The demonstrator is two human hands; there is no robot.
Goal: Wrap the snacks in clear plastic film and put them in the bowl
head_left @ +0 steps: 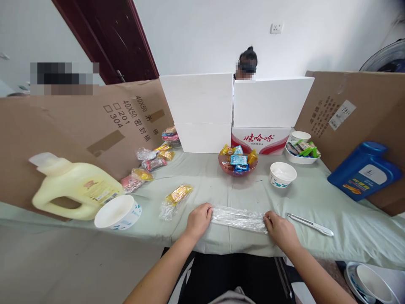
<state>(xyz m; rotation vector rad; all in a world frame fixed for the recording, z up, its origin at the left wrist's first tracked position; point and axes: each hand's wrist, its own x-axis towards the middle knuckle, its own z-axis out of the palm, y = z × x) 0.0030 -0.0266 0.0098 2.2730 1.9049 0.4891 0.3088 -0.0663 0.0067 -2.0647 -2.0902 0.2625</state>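
Head view: long clear crinkled plastic bag [238, 218] lies left-right along near edge of pale green tablecloth [348, 219]; left hand [198, 220] and right hand [279, 230] apparently pinch its 2 ends, equally near.

A clear plastic bag [238, 218], crinkled and flattened, lay stretched lengthwise along the near edge of the table, its two ends pinched by the left hand [198, 220] and right hand [280, 230].
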